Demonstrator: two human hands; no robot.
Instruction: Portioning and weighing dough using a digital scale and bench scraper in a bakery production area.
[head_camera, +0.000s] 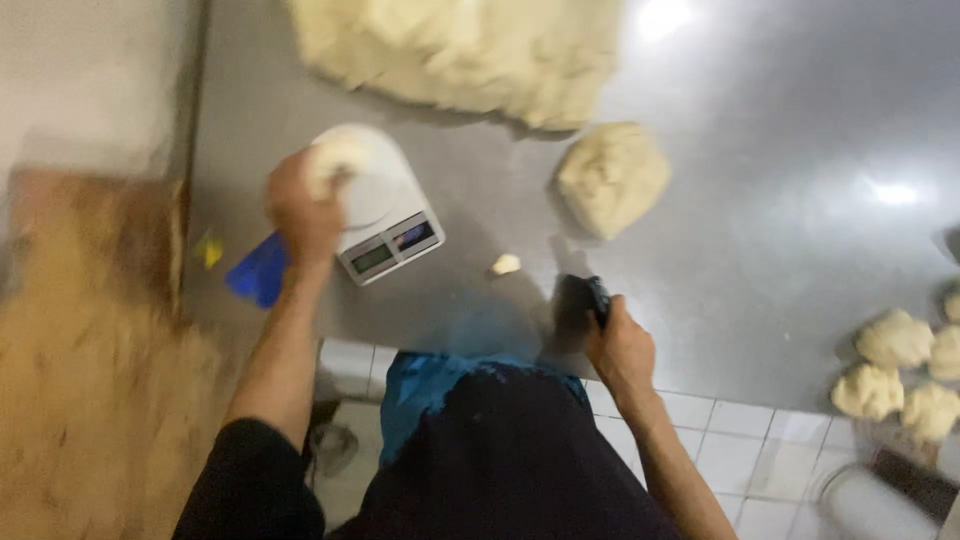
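— Nearest first, what's listed?

— Right hand (622, 348), at the table (760, 230) edge: fingers wrapped around a dark-handled tool (583, 300). Left hand (300, 210): fingers pinching a dough piece (335, 160) at the platform of the white kitchen scale (385, 215). A blue scraper (260, 270) lies just beside that wrist.

— Risks?

— As a judgement: the scale sits near the table edge, so a heavy press could nudge it; sticky dough may cling to the fingers and skew the reading.

— Surroundings?

— Small dough scrap (506, 264) between the hands; cut dough lump (612, 178) beyond; portioned dough balls (900, 375) well apart, right; bulk dough mass (470, 55) farthest. Nothing blocks the scale.
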